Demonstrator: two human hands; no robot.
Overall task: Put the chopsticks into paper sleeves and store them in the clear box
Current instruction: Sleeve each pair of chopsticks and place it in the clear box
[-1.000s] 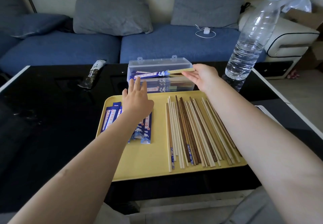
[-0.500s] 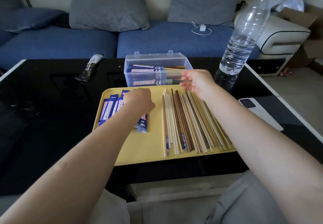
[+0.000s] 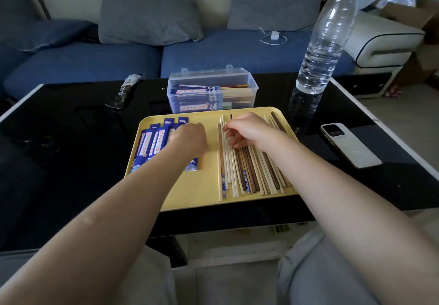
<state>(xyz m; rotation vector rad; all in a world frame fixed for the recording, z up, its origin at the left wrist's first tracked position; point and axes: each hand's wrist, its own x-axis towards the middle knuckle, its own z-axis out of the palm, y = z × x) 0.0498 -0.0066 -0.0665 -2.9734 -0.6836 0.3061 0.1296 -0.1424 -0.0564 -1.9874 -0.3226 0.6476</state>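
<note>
Two containers hold the task's things: a yellow tray (image 3: 204,193) near us on the black table (image 3: 71,138), and just behind it the clear box (image 3: 212,90) with its lid up. In the box we see sleeved chopsticks lying flat, wooden ends toward the right. On the tray, loose chopsticks (image 3: 247,174) lie in a row on the right side, and blue paper sleeves (image 3: 152,143) on the left. Our left hand (image 3: 190,138) rests on the sleeves with fingers curled; whether it pinches one we cannot tell. Our right hand (image 3: 247,130) lies over the far ends of the chopsticks, fingers bent down onto them. The sleeves carry a white strip with red marks, too small to read.
</note>
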